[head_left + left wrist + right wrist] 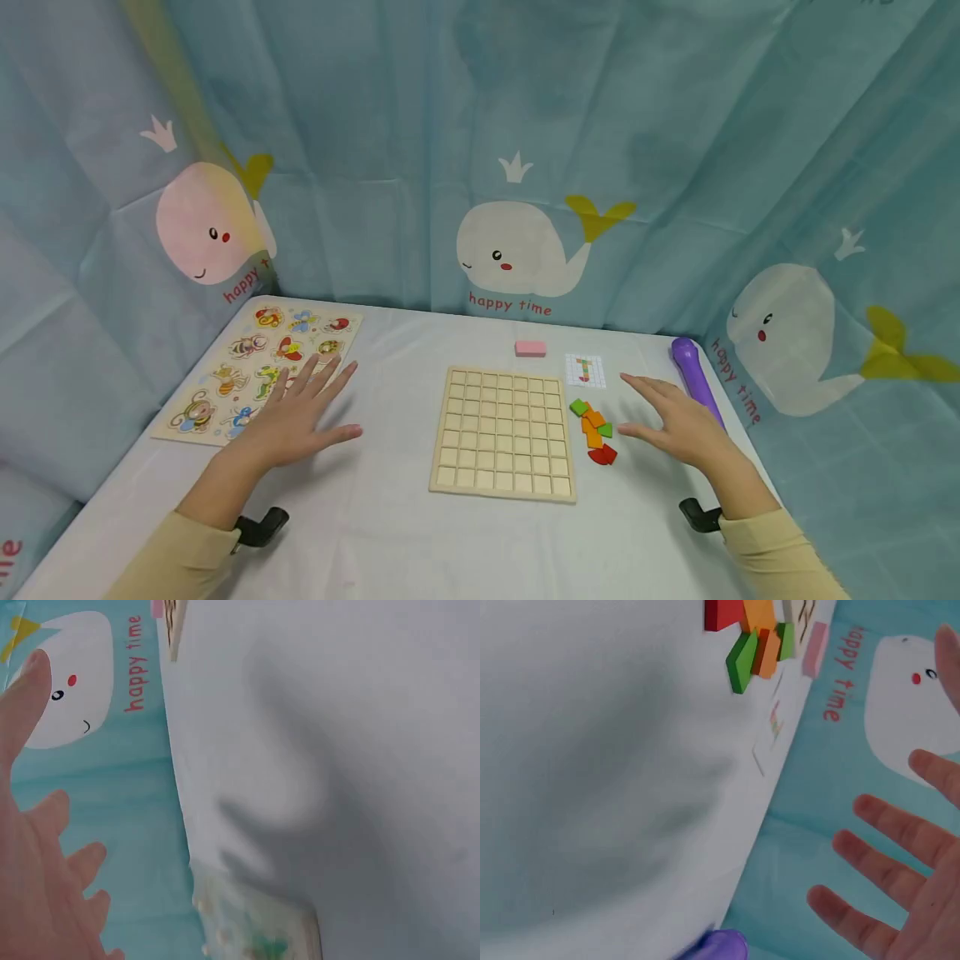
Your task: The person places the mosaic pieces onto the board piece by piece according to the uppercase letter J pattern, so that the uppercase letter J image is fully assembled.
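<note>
My left hand (288,421) hovers over the table with its fingers spread, holding nothing. It overlaps the near right part of an insect picture puzzle board (217,367) in the head view. My right hand (678,421) is also raised and empty, fingers extended, just right of a small heap of coloured blocks (594,419). Those blocks are green, orange and red; in the right wrist view a green block (741,664) and a red block (723,613) show their thickness. Between the hands lies a wooden grid board (504,433) with square recesses.
Behind the grid board lies a pink block (530,348). A small pattern card (585,371) lies beyond the coloured blocks. Along the right table edge is a purple stick-like object (696,375), partly behind the right hand. A teal whale-print curtain (360,225) closes off the back and sides.
</note>
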The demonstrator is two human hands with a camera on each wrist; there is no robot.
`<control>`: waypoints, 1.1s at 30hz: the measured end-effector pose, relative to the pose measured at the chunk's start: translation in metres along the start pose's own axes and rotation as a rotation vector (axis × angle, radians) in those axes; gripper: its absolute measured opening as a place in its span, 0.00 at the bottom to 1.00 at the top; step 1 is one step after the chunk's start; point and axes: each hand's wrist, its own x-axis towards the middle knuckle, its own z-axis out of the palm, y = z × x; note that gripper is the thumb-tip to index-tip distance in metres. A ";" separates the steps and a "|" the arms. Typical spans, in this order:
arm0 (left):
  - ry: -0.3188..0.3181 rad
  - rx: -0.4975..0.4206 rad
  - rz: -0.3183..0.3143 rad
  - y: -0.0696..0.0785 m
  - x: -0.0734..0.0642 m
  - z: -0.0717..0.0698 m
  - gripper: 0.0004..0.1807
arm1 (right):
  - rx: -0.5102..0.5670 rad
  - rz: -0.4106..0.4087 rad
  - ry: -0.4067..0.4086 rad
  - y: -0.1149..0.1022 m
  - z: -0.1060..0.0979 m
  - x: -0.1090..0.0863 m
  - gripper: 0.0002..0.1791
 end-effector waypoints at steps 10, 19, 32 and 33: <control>-0.013 -0.190 0.056 0.021 0.034 0.022 0.52 | 0.162 0.037 -0.046 -0.005 0.013 0.018 0.40; -0.093 -0.290 0.107 0.041 0.057 0.052 0.50 | 0.264 0.036 -0.109 -0.004 0.039 0.037 0.29; -0.163 -0.281 0.115 0.068 0.070 0.074 0.54 | 0.277 0.034 -0.121 -0.011 0.054 0.044 0.27; -0.161 -0.280 0.118 0.069 0.072 0.076 0.54 | 0.277 0.042 -0.128 -0.012 0.054 0.044 0.27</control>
